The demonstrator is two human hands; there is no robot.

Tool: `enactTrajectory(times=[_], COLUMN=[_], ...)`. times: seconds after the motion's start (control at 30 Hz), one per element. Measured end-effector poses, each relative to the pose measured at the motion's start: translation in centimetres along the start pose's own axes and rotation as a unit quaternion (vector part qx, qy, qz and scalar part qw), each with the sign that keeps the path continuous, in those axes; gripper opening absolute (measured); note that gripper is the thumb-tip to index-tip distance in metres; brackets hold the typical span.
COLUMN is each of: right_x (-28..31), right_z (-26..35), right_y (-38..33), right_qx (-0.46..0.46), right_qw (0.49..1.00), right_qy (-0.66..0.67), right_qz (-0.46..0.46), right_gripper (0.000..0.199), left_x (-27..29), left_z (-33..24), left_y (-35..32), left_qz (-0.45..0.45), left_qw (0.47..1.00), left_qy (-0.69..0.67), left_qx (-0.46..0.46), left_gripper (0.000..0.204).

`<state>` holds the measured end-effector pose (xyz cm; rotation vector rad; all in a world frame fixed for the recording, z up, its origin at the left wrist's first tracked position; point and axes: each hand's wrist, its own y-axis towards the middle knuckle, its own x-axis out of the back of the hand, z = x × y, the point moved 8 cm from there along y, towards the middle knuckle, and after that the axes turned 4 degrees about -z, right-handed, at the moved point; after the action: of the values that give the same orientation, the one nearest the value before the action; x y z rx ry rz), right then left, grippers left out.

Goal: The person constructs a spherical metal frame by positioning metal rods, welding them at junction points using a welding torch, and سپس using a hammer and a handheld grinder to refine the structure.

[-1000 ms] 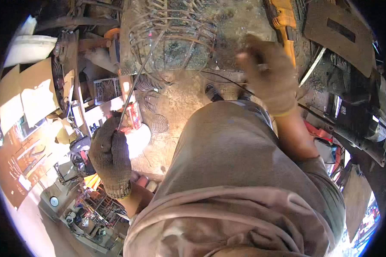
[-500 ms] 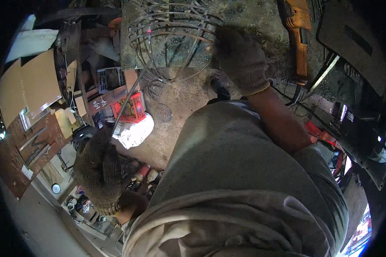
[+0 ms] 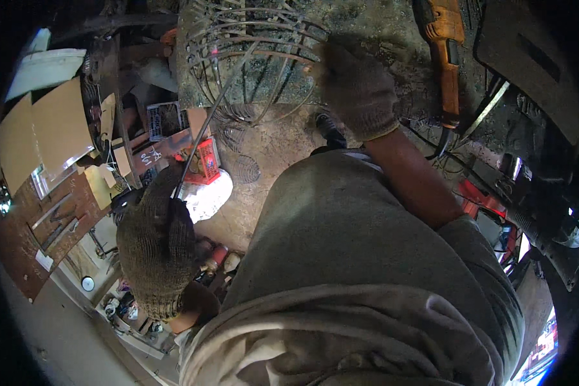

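Clearly two gloved hands (image 3: 154, 244) (image 3: 359, 93), one thin rod (image 3: 204, 127)

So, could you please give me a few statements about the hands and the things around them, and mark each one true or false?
1. The left hand holds a thin metal rod. True.
2. Both hands are bare. False: they wear knitted gloves.
3. The right hand is at the right side of a wire frame. True.
4. The two hands are touching each other. False: they are well apart.
5. An orange power tool lies to the right of the right hand. True.
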<state>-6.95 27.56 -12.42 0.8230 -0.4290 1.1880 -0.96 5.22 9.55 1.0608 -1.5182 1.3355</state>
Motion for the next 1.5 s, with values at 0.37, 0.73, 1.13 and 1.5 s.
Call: enactTrajectory(times=[0.37,0.73,1.13,1.5], right_x=[-0.2,-0.2,-0.8,-0.2], right_z=[-0.2,-0.2,-0.6,0.1], right_y=[0.2,-0.4,-0.5,-0.3], right_qx=[-0.031,0.026,0.036,0.057], right_qw=[0.998,1.000,0.996,0.996], right_qy=[0.028,0.017,0.065,0.065], right_qz=[0.056,0.004,0.056,0.037], right_gripper=[0.039,0.038,0.026,0.022], left_x=[-0.7,-1.6,-1.9,-2.3], left_z=[-0.4,-0.6,0.1,0.8], left_y=[-0.3,-0.6,-0.1,-0.1], left_qz=[-0.103,-0.047,-0.121,-0.083], left_qw=[0.991,0.998,0.990,0.995], left_qy=[-0.003,0.025,-0.023,-0.055], left_qx=[-0.083,-0.040,-0.064,-0.004], left_gripper=[0.033,0.036,0.032,0.032])
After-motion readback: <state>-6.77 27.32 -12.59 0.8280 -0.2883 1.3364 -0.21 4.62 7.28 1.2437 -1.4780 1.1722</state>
